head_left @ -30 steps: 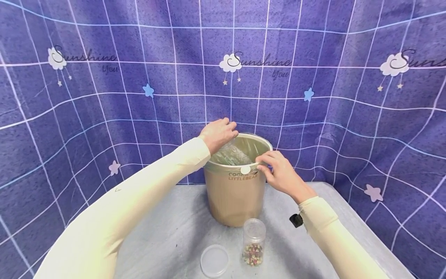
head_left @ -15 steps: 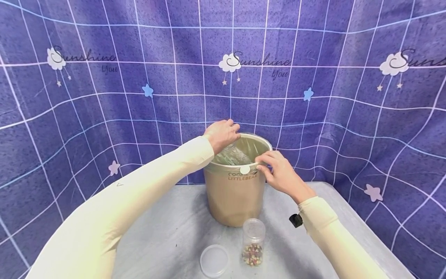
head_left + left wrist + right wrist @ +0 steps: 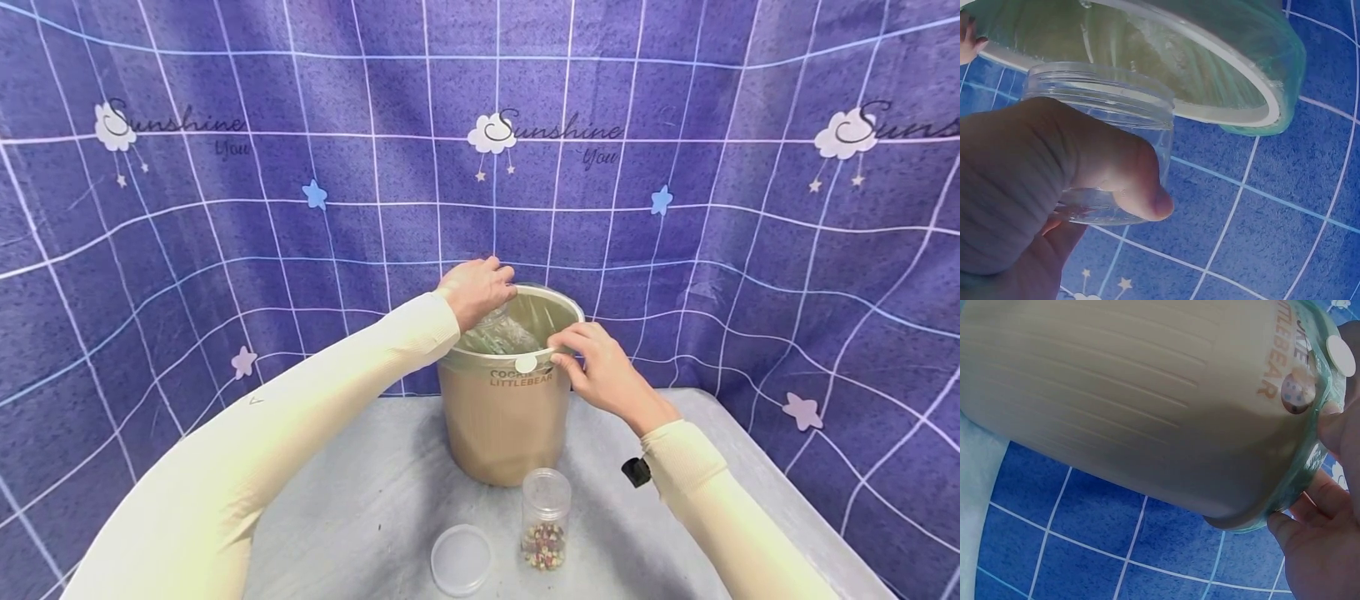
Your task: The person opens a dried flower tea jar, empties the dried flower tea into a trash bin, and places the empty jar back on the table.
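Two steady grips should help most: left hand [image 3: 476, 290] curled round a clear jar [image 3: 1116, 103] best centred over the bin [image 3: 506, 425], right hand [image 3: 602, 371] pinching the bin's rim [image 3: 1270, 107].

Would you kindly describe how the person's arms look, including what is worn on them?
The left sleeve and right sleeve are long, cream and close-fitting. The left one bears a small dark mark; beside the right cuff is a small black object, too unclear to name. Neither left grip nor right grip is gloved.
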Demonstrator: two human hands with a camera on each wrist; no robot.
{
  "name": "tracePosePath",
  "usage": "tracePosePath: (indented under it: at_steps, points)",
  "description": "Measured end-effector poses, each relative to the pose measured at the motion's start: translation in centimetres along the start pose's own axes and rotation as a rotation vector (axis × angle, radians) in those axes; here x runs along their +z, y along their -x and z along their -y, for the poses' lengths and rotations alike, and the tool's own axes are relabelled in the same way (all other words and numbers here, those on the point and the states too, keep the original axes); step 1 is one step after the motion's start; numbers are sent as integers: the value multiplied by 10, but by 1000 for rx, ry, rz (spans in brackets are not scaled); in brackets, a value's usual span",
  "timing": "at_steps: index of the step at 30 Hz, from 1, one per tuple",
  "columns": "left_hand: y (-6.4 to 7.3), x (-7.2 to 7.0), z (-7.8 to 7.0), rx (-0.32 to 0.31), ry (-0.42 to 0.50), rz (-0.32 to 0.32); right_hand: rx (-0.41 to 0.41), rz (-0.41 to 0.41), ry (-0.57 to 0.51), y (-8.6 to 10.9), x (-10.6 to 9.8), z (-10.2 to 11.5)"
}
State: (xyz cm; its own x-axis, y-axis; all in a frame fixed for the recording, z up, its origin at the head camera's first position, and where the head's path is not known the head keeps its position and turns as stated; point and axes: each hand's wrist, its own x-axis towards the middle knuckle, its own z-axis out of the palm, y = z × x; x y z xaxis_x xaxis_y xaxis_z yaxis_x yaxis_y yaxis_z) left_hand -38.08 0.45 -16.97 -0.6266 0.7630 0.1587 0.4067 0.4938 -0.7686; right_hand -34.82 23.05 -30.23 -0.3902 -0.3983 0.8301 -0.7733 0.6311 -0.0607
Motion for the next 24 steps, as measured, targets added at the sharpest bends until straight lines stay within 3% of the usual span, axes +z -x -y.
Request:
tracePosePath:
  at_steps: [7,14,19,24]
  points:
    - [2,-4,5,-31,105,3,-2,-4,0,0,0,1]
    - [3,4,14,-117,267,2,-3,1,-2,-2,-1,2]
    - [5,13,19,-169,377,-43,2,1,6,-1,-1,2]
    - [11,20,21,-261,555,-115,-6,0,3,-1,0,0]
